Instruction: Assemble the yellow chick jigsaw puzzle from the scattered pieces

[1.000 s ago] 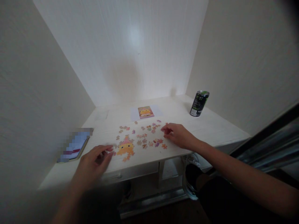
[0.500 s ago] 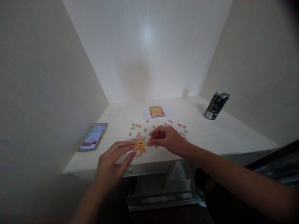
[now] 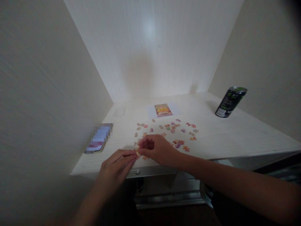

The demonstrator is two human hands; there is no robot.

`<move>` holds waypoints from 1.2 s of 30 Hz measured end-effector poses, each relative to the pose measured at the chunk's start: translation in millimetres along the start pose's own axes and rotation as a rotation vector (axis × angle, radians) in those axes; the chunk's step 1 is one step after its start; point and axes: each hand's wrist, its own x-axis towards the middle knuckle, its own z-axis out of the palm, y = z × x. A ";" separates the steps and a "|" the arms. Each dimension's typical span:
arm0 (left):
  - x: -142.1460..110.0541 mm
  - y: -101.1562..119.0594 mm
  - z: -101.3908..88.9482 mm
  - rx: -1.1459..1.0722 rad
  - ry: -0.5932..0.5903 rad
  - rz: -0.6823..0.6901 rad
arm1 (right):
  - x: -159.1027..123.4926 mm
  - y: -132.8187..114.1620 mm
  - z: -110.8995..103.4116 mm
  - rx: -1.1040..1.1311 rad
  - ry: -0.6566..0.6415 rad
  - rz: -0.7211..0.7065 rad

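My left hand (image 3: pixel 115 164) is closed at the front edge of the table, thumb and fingertips pinching a small yellowish puzzle piece (image 3: pixel 137 153). My right hand (image 3: pixel 161 150) meets it from the right, its thumb and index finger closed on the same small spot. Beneath and behind the right hand, the joined yellow part of the jigsaw (image 3: pixel 144 158) is mostly hidden. Loose puzzle pieces (image 3: pixel 186 148) in pink, orange and purple lie scattered behind and to the right of my hands.
A picture card (image 3: pixel 163 110) of a yellow figure lies behind the pieces on a pale sheet. A phone (image 3: pixel 100 136) is at the left, a dark can (image 3: pixel 230 103) at the back right. Walls enclose the white table (image 3: pixel 225 135) at the back and sides.
My right hand has moved left and toward me, from the loose pieces to my left fingertips. My left thumb and fingers have closed together. The view has shifted slightly.
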 end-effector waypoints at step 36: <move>4.4 -20.9 0.8 0.050 -0.163 -0.001 | -15.0 30.7 -19.1 -0.829 -0.072 -0.528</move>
